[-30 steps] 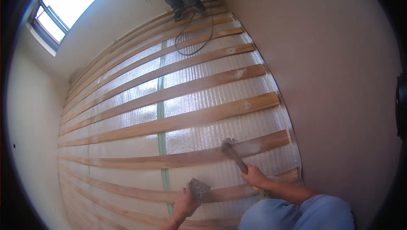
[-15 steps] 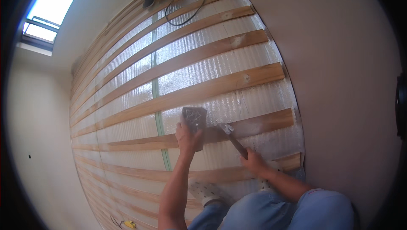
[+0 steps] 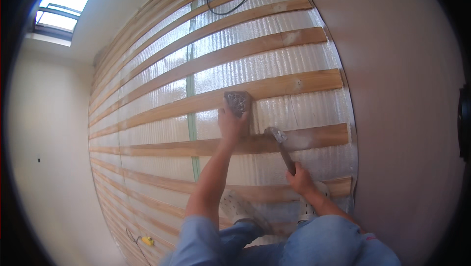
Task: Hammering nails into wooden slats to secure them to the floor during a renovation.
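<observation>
Left grip (image 3: 232, 123): clamped on dark box (image 3: 237, 103) over slats (image 3: 297, 84) — tilting could spill any contents.
Right grip (image 3: 300, 178): wrapped round hammer (image 3: 283, 150) — loose hold could drop it, tearing the foil sheet (image 3: 274, 110).

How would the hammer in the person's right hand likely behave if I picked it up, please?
The hammer would probably feel head-heavy, since its shiny head looks bulkier than the slim handle. It should be stiff rather than floppy, as the handle runs straight.
</observation>
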Demonstrator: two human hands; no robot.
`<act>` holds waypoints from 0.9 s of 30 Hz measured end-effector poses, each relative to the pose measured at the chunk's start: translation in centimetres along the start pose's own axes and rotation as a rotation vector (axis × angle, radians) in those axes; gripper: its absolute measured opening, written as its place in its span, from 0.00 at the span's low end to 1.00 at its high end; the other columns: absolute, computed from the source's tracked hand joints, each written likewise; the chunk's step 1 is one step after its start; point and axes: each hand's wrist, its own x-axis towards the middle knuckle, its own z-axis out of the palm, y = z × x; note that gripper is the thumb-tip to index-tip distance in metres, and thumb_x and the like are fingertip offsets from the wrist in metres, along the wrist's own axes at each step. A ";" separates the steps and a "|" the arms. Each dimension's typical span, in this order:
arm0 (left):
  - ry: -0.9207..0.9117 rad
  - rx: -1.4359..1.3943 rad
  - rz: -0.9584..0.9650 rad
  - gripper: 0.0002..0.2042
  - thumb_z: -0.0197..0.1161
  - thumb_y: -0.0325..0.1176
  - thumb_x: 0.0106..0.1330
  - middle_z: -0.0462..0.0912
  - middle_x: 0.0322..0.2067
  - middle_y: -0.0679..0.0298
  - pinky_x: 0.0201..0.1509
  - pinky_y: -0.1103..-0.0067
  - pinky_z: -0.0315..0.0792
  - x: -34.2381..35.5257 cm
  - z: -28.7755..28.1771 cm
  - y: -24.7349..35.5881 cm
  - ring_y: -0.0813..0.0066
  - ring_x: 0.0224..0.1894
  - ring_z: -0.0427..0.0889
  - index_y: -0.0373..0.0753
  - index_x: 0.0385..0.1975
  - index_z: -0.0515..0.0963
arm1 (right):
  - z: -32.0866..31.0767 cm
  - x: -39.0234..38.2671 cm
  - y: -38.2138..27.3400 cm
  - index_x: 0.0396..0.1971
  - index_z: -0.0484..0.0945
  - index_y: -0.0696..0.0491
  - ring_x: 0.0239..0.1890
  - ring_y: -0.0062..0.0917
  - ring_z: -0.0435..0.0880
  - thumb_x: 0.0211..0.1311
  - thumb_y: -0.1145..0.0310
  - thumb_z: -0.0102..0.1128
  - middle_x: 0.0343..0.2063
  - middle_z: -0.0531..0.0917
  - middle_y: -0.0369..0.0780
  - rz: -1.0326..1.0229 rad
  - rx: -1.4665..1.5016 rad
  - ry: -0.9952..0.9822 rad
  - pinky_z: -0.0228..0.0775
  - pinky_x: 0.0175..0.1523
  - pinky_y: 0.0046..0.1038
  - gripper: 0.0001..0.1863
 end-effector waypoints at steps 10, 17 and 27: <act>-0.265 0.162 0.555 0.08 0.56 0.33 0.64 0.79 0.31 0.51 0.45 0.59 0.73 4.1 -6.1 -2.9 0.48 0.38 0.79 0.37 0.29 0.78 | -1.4 1.0 -1.3 0.46 0.73 0.64 0.42 0.55 0.82 0.63 0.62 0.59 0.35 0.82 0.59 0.101 0.125 0.118 0.74 0.46 0.45 0.20; -0.292 0.195 0.384 0.11 0.62 0.39 0.58 0.80 0.34 0.50 0.43 0.57 0.76 -0.7 -3.1 -2.9 0.49 0.39 0.82 0.38 0.31 0.77 | -1.1 0.4 0.0 0.44 0.73 0.64 0.41 0.54 0.82 0.63 0.60 0.60 0.34 0.82 0.58 0.115 0.074 0.133 0.74 0.45 0.45 0.21; -0.325 0.251 0.452 0.07 0.59 0.34 0.60 0.82 0.30 0.51 0.41 0.61 0.75 0.9 -2.0 -3.7 0.51 0.37 0.83 0.36 0.30 0.79 | 0.6 1.3 2.7 0.40 0.73 0.63 0.27 0.39 0.82 0.61 0.66 0.61 0.27 0.80 0.49 -0.048 0.069 0.272 0.73 0.35 0.37 0.16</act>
